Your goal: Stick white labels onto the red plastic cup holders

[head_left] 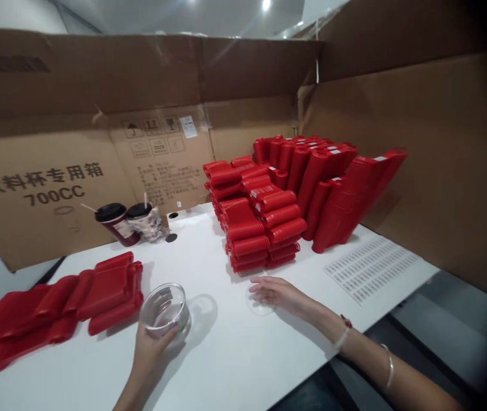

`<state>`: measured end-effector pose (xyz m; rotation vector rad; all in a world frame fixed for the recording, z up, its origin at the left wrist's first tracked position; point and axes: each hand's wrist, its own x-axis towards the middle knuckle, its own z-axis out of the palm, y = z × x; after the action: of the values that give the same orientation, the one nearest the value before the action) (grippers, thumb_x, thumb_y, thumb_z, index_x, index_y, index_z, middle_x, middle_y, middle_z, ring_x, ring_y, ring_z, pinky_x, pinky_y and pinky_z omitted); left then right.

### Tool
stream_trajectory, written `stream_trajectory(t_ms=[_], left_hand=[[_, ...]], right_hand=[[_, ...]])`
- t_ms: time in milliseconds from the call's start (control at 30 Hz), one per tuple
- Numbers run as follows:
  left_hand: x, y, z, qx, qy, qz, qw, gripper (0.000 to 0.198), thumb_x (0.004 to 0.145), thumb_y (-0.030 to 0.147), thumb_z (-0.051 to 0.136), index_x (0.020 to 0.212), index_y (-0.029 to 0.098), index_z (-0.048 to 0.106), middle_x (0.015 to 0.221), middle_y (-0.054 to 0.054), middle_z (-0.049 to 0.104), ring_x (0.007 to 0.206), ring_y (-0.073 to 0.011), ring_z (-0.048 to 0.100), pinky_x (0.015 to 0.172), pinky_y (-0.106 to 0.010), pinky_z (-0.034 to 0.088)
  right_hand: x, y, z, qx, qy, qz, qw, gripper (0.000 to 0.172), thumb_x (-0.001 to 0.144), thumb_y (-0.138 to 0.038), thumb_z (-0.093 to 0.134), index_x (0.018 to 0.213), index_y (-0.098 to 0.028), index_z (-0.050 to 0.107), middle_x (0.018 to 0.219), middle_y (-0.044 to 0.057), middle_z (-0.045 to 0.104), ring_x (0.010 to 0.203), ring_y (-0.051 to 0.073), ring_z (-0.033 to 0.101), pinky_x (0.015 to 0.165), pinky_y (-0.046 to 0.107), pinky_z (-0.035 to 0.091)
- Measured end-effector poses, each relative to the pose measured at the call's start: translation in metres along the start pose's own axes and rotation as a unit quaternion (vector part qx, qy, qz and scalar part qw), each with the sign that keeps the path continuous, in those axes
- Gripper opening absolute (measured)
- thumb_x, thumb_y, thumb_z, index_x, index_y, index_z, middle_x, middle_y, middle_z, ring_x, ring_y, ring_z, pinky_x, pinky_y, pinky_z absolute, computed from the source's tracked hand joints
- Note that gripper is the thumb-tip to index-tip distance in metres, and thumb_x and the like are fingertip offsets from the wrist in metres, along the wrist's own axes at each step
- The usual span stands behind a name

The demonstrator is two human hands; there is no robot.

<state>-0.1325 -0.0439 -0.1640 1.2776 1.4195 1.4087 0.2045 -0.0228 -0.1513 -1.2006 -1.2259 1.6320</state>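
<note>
Clamping a clear cup (165,309) in your left hand (151,354), you rest your right hand (275,292), fingers together, on a clear round disc (257,307) on the white tabletop (226,365).

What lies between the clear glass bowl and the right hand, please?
The head view shows the shadow of the glass bowl on the white table, then a clear disc.

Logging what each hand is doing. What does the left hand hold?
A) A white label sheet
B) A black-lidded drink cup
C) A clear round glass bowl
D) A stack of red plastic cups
C: the left hand holds the clear round glass bowl from underneath.
</note>
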Motion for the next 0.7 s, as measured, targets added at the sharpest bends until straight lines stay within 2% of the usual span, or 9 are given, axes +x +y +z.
stream_trajectory(t_ms=[100,200,267,333,433,500,567,633,700], left_hand=[[-0.007,0.002,0.02,-0.012,-0.015,-0.025,1.0,0.061,0.059,0.036,0.083,0.114,0.023,0.06,0.114,-0.008,0.065,0.116,-0.0328,0.058,0.099,-0.048,0.048],[-0.013,0.003,0.042,-0.029,-0.035,-0.046,0.998,0.063,0.058,0.037,0.083,0.115,0.023,0.059,0.114,-0.009,0.066,0.114,-0.0338,0.06,0.097,-0.049,0.05],[-0.013,0.004,0.055,-0.025,-0.042,-0.041,0.998,0.065,0.059,0.037,0.083,0.117,0.022,0.058,0.116,-0.01,0.065,0.116,-0.0339,0.058,0.1,-0.049,0.047],[-0.013,0.006,0.064,-0.019,-0.046,-0.031,0.998,0.066,0.06,0.037,0.082,0.119,0.022,0.056,0.121,-0.011,0.063,0.119,-0.0336,0.056,0.103,-0.049,0.044],[-0.01,0.019,0.073,-0.01,-0.058,-0.018,0.998,0.07,0.06,0.035,0.081,0.122,0.022,0.053,0.129,-0.014,0.058,0.121,-0.0333,0.055,0.097,-0.045,0.049],[-0.005,0.037,0.074,0.01,-0.067,0.009,0.998,0.072,0.06,0.034,0.081,0.124,0.022,0.052,0.131,-0.014,0.057,0.121,-0.0337,0.055,0.088,-0.04,0.053],[0.005,0.064,0.072,0.047,-0.08,0.058,0.994,0.075,0.056,0.031,0.082,0.125,0.022,0.053,0.129,-0.014,0.058,0.12,-0.0344,0.055,0.083,-0.038,0.054],[0.019,0.097,0.067,0.102,-0.098,0.11,0.984,0.082,0.05,0.027,0.085,0.126,0.023,0.054,0.127,-0.013,0.059,0.119,-0.0351,0.055,0.087,-0.039,0.053],[0.032,0.131,0.062,0.16,-0.115,0.142,0.97,0.088,0.042,0.023,0.088,0.125,0.024,0.058,0.126,-0.011,0.061,0.115,-0.0355,0.057,0.096,-0.043,0.049]], right_hand=[[-0.005,0.02,-0.015,-0.12,0.072,-0.066,0.988,0.041,0.079,-0.035,0.062,0.115,-0.016,0.059,0.107,0.012,0.064,0.095,0.024,0.061,0.093,0.045,0.045],[-0.008,0.023,-0.019,-0.223,0.07,-0.135,0.963,0.045,0.073,-0.029,0.071,0.115,-0.019,0.059,0.115,0.01,0.057,0.109,0.027,0.051,0.101,0.046,0.038],[-0.011,0.02,-0.019,-0.358,0.025,-0.189,0.914,0.05,0.071,-0.033,0.076,0.116,-0.018,0.059,0.116,0.01,0.057,0.111,0.029,0.048,0.1,0.046,0.04],[-0.013,0.017,-0.019,-0.486,-0.024,-0.214,0.847,0.053,0.07,-0.039,0.079,0.113,-0.015,0.059,0.114,0.011,0.057,0.106,0.03,0.049,0.093,0.045,0.044],[-0.018,0.02,-0.016,-0.572,-0.059,-0.209,0.791,0.032,0.078,-0.029,0.072,0.103,-0.012,0.062,0.109,0.015,0.06,0.102,0.032,0.052,0.085,0.043,0.046],[-0.023,0.019,-0.012,-0.579,-0.068,-0.203,0.787,0.012,0.083,-0.011,0.058,0.093,-0.01,0.064,0.1,0.016,0.063,0.093,0.031,0.057,0.075,0.038,0.047],[-0.029,0.004,-0.009,-0.56,-0.082,-0.21,0.797,0.019,0.083,-0.001,0.048,0.084,-0.01,0.065,0.088,0.014,0.065,0.076,0.025,0.06,0.063,0.033,0.045],[-0.036,-0.029,-0.006,-0.524,-0.097,-0.245,0.81,0.021,0.087,-0.006,0.046,0.084,-0.013,0.065,0.082,0.009,0.065,0.066,0.02,0.058,0.059,0.029,0.042],[-0.04,-0.076,0.0,-0.473,-0.105,-0.299,0.822,0.017,0.094,-0.021,0.047,0.095,-0.019,0.064,0.086,0.004,0.065,0.072,0.017,0.059,0.065,0.026,0.044]])
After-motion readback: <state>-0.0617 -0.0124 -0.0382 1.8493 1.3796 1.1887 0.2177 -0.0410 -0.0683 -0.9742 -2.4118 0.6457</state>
